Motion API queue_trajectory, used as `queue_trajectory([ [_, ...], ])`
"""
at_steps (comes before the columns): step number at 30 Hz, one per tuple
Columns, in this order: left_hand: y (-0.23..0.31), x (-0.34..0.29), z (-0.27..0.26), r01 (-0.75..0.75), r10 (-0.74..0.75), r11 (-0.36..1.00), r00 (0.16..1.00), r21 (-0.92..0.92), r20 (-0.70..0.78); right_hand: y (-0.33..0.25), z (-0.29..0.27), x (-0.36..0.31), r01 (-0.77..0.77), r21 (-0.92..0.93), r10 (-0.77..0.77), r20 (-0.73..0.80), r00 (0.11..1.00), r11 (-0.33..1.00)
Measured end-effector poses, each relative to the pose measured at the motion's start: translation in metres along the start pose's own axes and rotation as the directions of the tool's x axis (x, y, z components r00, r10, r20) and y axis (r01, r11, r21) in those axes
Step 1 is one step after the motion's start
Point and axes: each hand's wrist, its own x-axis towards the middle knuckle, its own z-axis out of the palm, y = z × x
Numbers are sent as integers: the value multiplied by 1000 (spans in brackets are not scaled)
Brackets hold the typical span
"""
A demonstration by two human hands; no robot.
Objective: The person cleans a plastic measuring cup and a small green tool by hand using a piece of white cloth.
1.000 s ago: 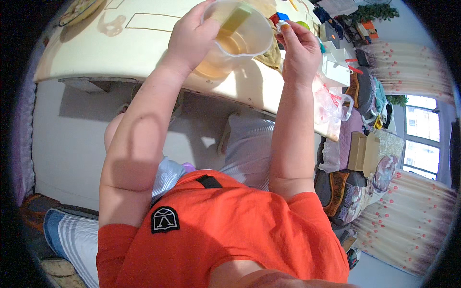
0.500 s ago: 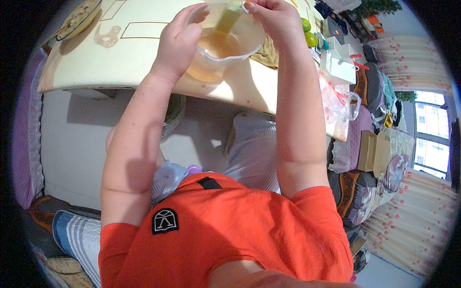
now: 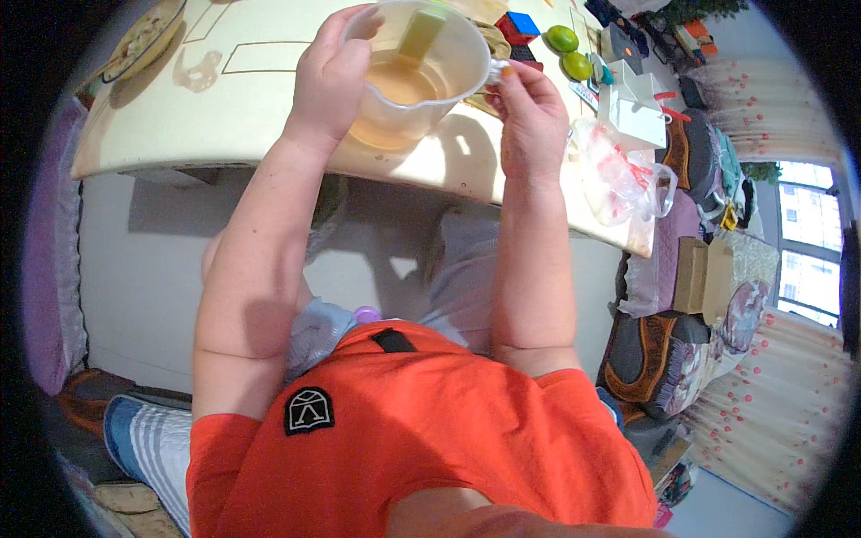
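A clear plastic tub [image 3: 404,112] with a rounded rim is tilted over the table's near edge, with pale amber liquid [image 3: 404,81] in its bottom. A light green rectangle [image 3: 421,36] shows at its far wall; whether it is inside or behind, I cannot tell. My left hand [image 3: 330,76] is closed around the tub's left rim, thumb on the near side. At the right side of the tub, my right hand [image 3: 531,108] pinches a small white crumpled piece [image 3: 495,72] against or close to the wall. What that piece is made of is unclear.
On the cream table [image 3: 269,117], a bowl of food [image 3: 143,40] stands at far left. To the right lie two green fruits [image 3: 577,65], a blue and red cube [image 3: 517,27], a white box [image 3: 635,112] and a clear plastic bag [image 3: 614,175]. A brown cloth lies behind the tub.
My right hand has moved from the far right rim, down and nearer along the tub's right side, with the white piece. The cube has come into view. My left hand keeps its grip.
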Motion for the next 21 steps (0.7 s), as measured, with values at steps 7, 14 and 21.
queue_trajectory([
  [7,18,-4,7,211,-212,974,977,84,0,24,15,-1,-32,-338,8,-71,997,941],
  [14,22,-8,4,219,-219,969,976,116,-8,17,25,3,-15,-127,5,-78,997,992],
  [21,22,-11,10,236,-234,966,972,107,-33,41,18,9,-229,-139,218,-91,972,963],
])
